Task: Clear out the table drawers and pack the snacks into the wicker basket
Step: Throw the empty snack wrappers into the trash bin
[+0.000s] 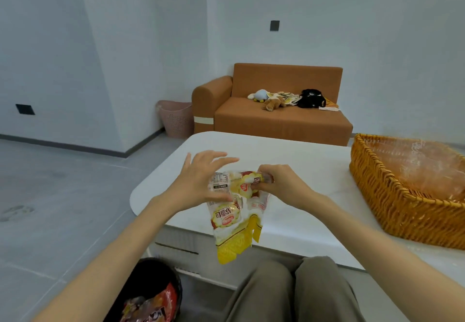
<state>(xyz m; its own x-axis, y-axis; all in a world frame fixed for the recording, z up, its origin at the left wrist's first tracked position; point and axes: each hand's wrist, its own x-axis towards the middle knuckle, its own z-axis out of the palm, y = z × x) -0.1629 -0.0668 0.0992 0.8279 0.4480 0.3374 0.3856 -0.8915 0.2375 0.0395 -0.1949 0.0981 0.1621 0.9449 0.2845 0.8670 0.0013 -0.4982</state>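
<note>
Down at the far left, by our knee, sits a dark bin (161, 271) with red wrappers in it, off the table altogether. Next comes our left hand (201, 183), fingers spread and straight above the snack packet (234, 218), only the thumb lying across its printed face. The packet itself, crinkled yellow and white, hangs in the air over the near edge of the tabletop (289, 150), close to the near left corner, its lower end dangling past the edge above our lap. Our right hand (279, 186) pinches the packet's top with curled fingers, so we judge nearly all the hold to be there. The wicker basket (402, 211) stands at the right edge of the tabletop, well apart from the packet (a clear film lines it, and we see no snacks inside). The risk, as we read it, is in the carry across: a slick wrapper held by one pinch could slide free and fall to our lap or the floor, and squeezing harder to prevent that might crush what is inside.
</note>
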